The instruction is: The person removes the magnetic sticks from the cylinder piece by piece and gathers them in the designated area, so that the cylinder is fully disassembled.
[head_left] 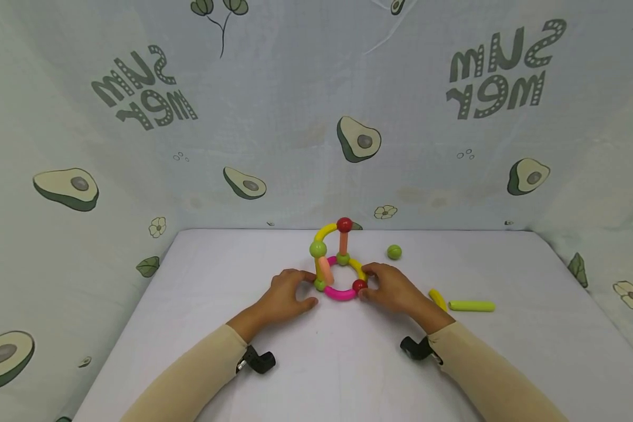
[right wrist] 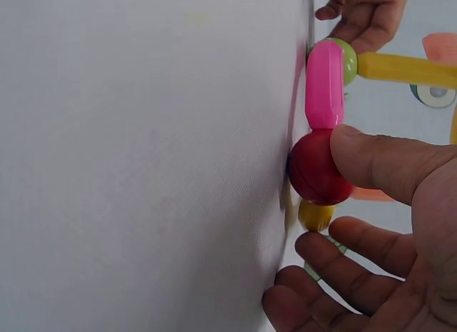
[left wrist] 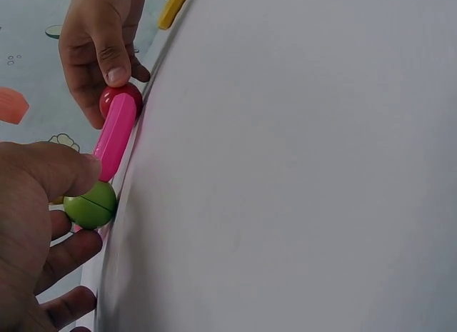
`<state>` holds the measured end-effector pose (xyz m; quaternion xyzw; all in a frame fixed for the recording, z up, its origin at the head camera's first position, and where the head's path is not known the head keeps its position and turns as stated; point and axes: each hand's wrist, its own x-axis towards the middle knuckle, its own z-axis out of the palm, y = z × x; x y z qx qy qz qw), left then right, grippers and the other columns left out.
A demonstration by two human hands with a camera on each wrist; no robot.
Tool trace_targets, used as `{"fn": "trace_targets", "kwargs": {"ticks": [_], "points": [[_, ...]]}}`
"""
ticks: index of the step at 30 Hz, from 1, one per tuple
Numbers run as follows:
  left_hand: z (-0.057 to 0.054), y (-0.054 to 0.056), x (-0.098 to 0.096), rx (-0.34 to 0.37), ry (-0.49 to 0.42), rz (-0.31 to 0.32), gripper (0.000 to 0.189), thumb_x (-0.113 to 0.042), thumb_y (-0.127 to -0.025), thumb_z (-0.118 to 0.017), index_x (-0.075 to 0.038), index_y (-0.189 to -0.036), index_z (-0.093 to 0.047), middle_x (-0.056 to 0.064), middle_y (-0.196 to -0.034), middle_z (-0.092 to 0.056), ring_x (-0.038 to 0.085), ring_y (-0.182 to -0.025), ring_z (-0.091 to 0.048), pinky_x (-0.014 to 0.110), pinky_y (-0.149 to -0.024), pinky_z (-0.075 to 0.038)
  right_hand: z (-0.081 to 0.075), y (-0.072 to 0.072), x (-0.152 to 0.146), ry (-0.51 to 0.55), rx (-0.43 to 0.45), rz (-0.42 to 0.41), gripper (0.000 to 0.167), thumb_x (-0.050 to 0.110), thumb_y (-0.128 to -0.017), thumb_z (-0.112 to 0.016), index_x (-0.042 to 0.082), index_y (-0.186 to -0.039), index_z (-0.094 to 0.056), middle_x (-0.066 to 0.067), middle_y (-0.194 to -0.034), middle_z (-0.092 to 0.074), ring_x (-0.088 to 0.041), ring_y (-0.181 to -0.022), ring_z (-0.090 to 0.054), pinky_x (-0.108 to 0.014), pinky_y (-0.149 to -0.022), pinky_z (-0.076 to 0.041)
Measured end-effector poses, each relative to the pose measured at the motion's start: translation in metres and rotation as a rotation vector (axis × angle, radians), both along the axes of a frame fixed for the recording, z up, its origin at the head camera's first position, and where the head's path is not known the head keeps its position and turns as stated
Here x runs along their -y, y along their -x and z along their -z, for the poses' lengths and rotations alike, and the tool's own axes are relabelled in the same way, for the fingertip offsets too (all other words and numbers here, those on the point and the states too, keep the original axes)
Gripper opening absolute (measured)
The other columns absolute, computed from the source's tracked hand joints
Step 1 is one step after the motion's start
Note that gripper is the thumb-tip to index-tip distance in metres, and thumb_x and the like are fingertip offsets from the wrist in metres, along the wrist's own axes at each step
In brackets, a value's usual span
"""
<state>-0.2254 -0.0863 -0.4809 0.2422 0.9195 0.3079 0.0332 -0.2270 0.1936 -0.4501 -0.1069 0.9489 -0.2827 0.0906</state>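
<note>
A ball-and-stick toy frame stands on the table, its base a ring of pink curved sticks (head_left: 340, 294) and yellow ones joined by balls. Above the ring rise a salmon stick (head_left: 343, 244), a green ball (head_left: 318, 249), a yellow curved stick (head_left: 324, 232) and a red top ball (head_left: 344, 225). My left hand (head_left: 285, 296) is at the ring's left, fingers beside the lower green ball (left wrist: 91, 205), thumb apart from it in the right wrist view. On the right, my right hand (head_left: 392, 287) holds the ring's red ball (right wrist: 320, 168), thumb pressed on it and fingers around the far side.
A loose green ball (head_left: 394, 252) lies behind the right hand. To the right of that wrist are a yellow curved stick (head_left: 438, 299), partly hidden by the forearm, and a straight lime stick (head_left: 472, 306). A printed cloth (head_left: 306, 135) hangs behind the table (head_left: 232, 252).
</note>
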Motion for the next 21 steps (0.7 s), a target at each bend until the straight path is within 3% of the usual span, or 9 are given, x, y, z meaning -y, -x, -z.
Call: {"fn": "trace_targets", "kwargs": {"ticks": [9, 17, 21], "points": [[0.000, -0.007, 0.000, -0.002, 0.000, 0.021, 0.047, -0.026, -0.091, -0.078, -0.011, -0.134, -0.064, -0.002, -0.131, -0.064, 0.025, -0.132, -0.047, 0.054, -0.111, -0.030, 0.001, 0.000, -0.001, 0.012, -0.010, 0.036, 0.046, 0.016, -0.091, -0.078, 0.000, -0.131, -0.063, -0.011, -0.114, -0.066, -0.030, -0.107, -0.061, -0.050, -0.098, -0.050], [0.002, -0.012, -0.001, -0.023, -0.010, 0.046, 0.048, -0.024, -0.090, -0.078, -0.010, -0.133, -0.064, -0.001, -0.128, -0.066, 0.026, -0.131, -0.047, 0.054, -0.110, -0.030, 0.000, -0.001, 0.000, 0.031, 0.021, 0.093, 0.039, 0.016, -0.094, -0.075, 0.004, -0.129, -0.064, -0.006, -0.094, -0.061, -0.023, -0.084, -0.056, -0.035, -0.071, -0.050], [0.003, -0.015, -0.003, -0.025, 0.002, 0.059, 0.049, -0.026, -0.090, -0.078, -0.010, -0.134, -0.063, -0.001, -0.129, -0.066, 0.026, -0.132, -0.047, 0.054, -0.110, -0.031, -0.002, -0.002, 0.001, 0.028, 0.028, 0.113, 0.040, 0.015, -0.095, -0.073, 0.003, -0.132, -0.062, -0.006, -0.093, -0.060, -0.022, -0.083, -0.055, -0.031, -0.069, -0.050]]}}
